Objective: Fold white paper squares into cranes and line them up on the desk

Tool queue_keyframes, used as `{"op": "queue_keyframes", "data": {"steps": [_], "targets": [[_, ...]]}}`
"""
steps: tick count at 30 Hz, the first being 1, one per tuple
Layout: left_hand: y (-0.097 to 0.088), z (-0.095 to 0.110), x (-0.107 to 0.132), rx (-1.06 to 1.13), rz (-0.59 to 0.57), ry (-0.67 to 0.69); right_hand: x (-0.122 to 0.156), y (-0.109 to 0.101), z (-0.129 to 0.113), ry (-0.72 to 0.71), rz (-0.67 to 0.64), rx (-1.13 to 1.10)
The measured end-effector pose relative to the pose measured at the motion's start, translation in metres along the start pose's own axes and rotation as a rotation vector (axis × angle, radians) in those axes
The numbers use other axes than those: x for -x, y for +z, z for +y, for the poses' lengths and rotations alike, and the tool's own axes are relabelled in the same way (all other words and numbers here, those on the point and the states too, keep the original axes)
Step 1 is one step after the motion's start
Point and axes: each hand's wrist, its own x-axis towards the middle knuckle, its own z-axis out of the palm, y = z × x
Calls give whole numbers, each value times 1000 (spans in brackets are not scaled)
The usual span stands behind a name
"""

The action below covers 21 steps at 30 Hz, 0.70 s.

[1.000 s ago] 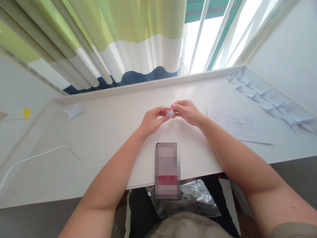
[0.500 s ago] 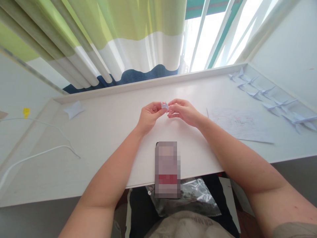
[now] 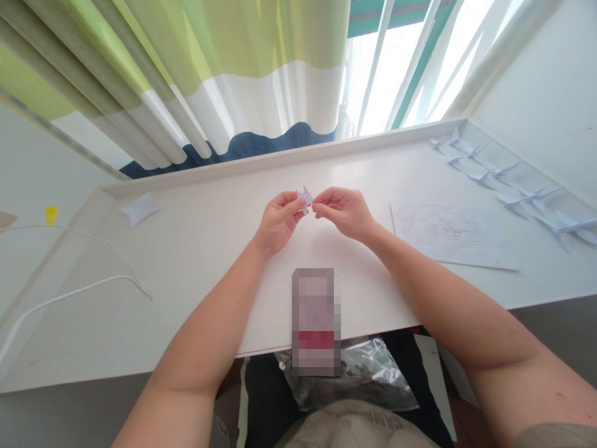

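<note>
A small folded piece of white paper point(image 3: 305, 196) with pointed tips is held up over the middle of the desk. My left hand point(image 3: 280, 221) pinches its left side between thumb and fingers. From the other side, my right hand point(image 3: 347, 213) has its thumb and fingertips closed together on the paper's right edge. The fingers cover part of the folds, so the full shape cannot be made out.
Several folded paper figures point(image 3: 532, 198) line the desk's right side, beside a written sheet point(image 3: 454, 239). Another folded paper point(image 3: 140, 209) lies far left, above a white cable point(image 3: 79, 295). A pixelated phone-like object point(image 3: 316, 305) overlaps the front edge. Behind the white desk point(image 3: 205, 205) hangs a curtain point(image 3: 261, 56).
The folded paper has turned, and its points now face up. My right hand's fingers, spread before, have come together at the paper's edge. My left hand keeps its hold.
</note>
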Motion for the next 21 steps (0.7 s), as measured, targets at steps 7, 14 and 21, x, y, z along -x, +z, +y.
{"op": "queue_keyframes", "data": {"steps": [7, 14, 21], "targets": [[2, -2, 0, -10, -17, -14, 3, 3, -2, 2, -56, 49], [4, -4, 1, -63, 10, -4, 3, 1, 2, -88, 1, 82], [8, -3, 2, -27, 11, 17, -3, 0, 14, -102, 57, 13]]}}
